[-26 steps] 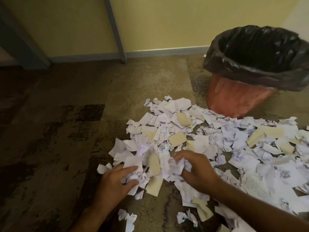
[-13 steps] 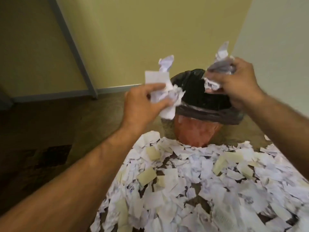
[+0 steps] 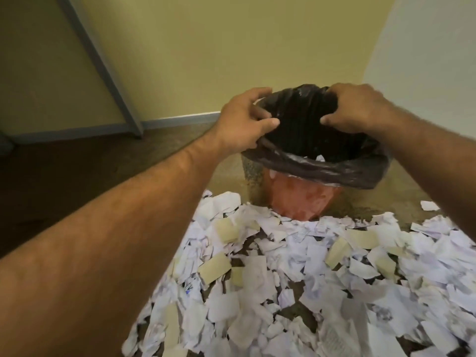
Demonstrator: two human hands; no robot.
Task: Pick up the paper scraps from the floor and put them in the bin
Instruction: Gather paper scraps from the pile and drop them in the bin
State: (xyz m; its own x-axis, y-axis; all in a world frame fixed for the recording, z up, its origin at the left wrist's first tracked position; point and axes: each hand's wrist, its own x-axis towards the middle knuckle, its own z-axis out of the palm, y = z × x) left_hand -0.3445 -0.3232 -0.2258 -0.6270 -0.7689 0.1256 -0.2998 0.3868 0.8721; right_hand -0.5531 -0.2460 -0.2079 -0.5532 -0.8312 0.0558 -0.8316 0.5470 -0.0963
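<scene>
An orange bin (image 3: 298,199) lined with a black bag (image 3: 322,171) stands on the carpet near the wall corner. Both hands hover over its mouth. My left hand (image 3: 244,119) is above the left rim and my right hand (image 3: 360,109) above the back right rim. Their fingers are loosely spread and no paper shows in either. A white scrap (image 3: 320,157) lies inside the bag. In front of the bin, a wide heap of white and beige paper scraps (image 3: 296,279) covers the floor.
A slanted grey post (image 3: 103,65) meets the floor at the left by the yellow wall and its grey baseboard (image 3: 180,119). A white wall (image 3: 425,47) closes the right side. One stray scrap (image 3: 428,205) lies right of the bin. Dark carpet (image 3: 77,176) spreads to the left.
Both hands gathered scraps from the heap, lifted them to the bin and let them go. The paper they gripped half a second ago is gone from their fingers.
</scene>
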